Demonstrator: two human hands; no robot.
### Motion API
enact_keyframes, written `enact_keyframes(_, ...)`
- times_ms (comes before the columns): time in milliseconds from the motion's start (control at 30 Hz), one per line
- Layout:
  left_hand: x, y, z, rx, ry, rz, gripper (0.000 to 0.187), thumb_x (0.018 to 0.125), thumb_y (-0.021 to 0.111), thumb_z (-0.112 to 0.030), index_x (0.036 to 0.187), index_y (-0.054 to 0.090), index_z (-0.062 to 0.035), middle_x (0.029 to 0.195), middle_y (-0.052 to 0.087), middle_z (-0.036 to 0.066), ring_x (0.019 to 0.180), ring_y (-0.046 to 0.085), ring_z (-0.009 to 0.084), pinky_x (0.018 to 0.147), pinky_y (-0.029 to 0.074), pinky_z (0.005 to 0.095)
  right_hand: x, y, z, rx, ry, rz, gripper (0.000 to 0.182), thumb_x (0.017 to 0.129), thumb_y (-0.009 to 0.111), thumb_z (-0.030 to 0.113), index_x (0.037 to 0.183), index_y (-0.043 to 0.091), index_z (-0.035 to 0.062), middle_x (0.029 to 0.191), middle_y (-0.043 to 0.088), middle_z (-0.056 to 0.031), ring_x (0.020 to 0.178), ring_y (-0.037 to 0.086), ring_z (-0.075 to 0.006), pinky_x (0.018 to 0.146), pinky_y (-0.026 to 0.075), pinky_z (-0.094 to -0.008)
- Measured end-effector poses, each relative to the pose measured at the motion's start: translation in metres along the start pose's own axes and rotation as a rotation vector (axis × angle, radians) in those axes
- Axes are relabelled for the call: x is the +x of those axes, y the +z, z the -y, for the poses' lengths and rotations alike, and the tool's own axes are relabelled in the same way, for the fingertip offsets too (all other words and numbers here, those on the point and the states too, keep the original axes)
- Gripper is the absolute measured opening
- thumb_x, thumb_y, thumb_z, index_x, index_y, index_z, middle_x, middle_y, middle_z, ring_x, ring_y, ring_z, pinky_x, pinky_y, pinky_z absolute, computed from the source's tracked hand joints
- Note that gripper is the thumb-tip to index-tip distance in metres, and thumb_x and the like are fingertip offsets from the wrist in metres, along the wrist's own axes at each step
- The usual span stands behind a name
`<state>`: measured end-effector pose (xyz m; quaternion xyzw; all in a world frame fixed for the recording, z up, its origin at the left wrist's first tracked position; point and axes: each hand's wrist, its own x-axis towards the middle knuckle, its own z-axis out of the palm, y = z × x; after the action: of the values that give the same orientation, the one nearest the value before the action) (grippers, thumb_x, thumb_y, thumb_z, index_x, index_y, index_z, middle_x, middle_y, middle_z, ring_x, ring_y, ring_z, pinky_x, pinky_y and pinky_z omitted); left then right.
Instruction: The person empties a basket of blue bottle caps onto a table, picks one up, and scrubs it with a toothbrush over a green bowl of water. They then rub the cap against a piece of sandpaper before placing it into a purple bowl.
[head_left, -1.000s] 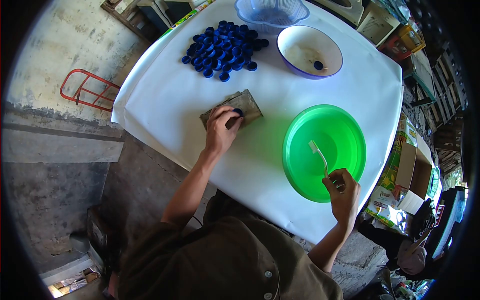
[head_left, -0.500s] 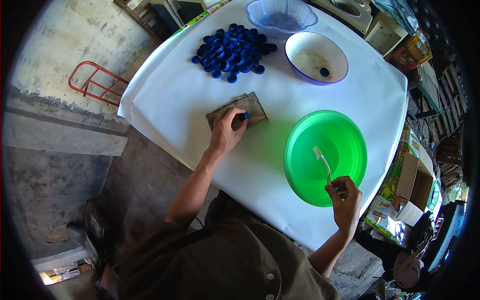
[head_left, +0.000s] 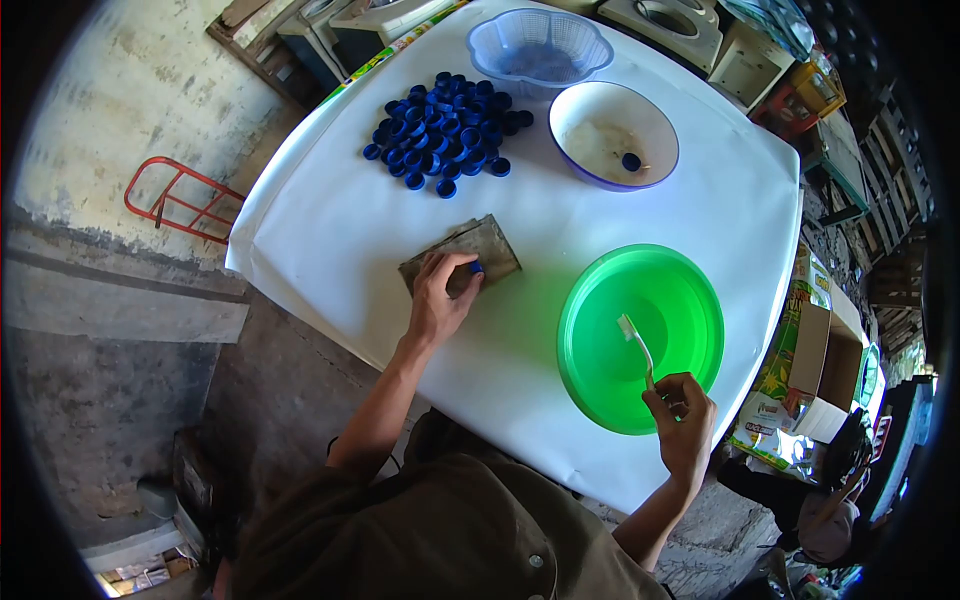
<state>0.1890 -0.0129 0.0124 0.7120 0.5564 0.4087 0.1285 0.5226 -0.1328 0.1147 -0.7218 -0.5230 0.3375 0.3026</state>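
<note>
My left hand (head_left: 440, 300) has its fingers closed around a small blue bottle cap (head_left: 476, 267), over a worn brownish cloth or board (head_left: 492, 246) whose material I cannot make out. Between the fingers of my right hand (head_left: 684, 420) is a white toothbrush (head_left: 640, 345), bristle end pointing up and left above the green basin (head_left: 568, 345). A heap of blue caps (head_left: 440, 135) lies farther up the table. One more cap (head_left: 631, 161) sits inside the white bowl with a purple outside (head_left: 600, 178), in cloudy liquid.
A translucent blue plastic basket (head_left: 540, 50) stands at the table's far edge. White sheeting covers the table (head_left: 330, 240). A red metal rack (head_left: 185, 200) leans at the left wall; an open cardboard box (head_left: 825, 370) is at the right. Another person (head_left: 825, 520) is at lower right.
The view has shifted, so the table and its things appear slightly lower and to the left. Both hands keep hold of the cap and the toothbrush.
</note>
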Motion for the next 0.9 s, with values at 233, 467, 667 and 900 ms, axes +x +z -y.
enact_keyframes(233, 0.093, 0.012, -0.046, -0.354, 0.043, 0.048, 0.022, 0.087, 0.072, -0.008, 0.108, 0.070, -0.0029, 0.098, 0.066, 0.010, 0.090, 0.064, 0.0227, 0.073, 0.051, 0.0338, -0.008, 0.002, 0.013, 0.003, 0.062, -0.073, 0.019, 0.077, 0.079, 0.003, 0.088, 0.064, -0.0010, 0.077, 0.069, -0.0078, 0.061, 0.061, -0.0148, 0.056, 0.047, -0.0289)
enact_keyframes(467, 0.223, 0.154, -0.067, -0.130, 0.282, 0.306, 0.026, 0.079, 0.076, -0.017, 0.100, 0.071, -0.0025, 0.099, 0.068, 0.016, 0.093, 0.067, 0.0338, 0.084, 0.053, 0.0442, -0.026, 0.015, 0.020, 0.011, 0.114, -0.151, 0.019, 0.078, 0.079, 0.002, 0.088, 0.063, -0.0015, 0.077, 0.069, -0.0083, 0.061, 0.061, -0.0136, 0.055, 0.046, -0.0275)
enact_keyframes(667, 0.231, 0.198, -0.067, -0.107, 0.208, 0.335, 0.027, 0.080, 0.075, -0.019, 0.101, 0.071, -0.0023, 0.105, 0.068, 0.019, 0.101, 0.066, 0.0359, 0.090, 0.052, 0.0447, -0.039, 0.025, 0.019, 0.063, 0.198, -0.226, 0.016, 0.079, 0.077, 0.001, 0.087, 0.063, -0.0012, 0.079, 0.069, -0.0081, 0.061, 0.058, -0.0118, 0.055, 0.046, -0.0264)
enact_keyframes(900, 0.192, 0.083, -0.035, -0.480, 0.228, -0.075, 0.014, 0.093, 0.066, -0.013, 0.088, 0.069, 0.0004, 0.080, 0.068, 0.013, 0.070, 0.067, 0.0222, 0.063, 0.055, 0.0329, -0.028, 0.027, 0.013, 0.056, 0.171, -0.248, 0.016, 0.083, 0.073, 0.001, 0.096, 0.064, -0.0026, 0.082, 0.068, -0.0089, 0.064, 0.061, -0.0132, 0.057, 0.049, -0.0269)
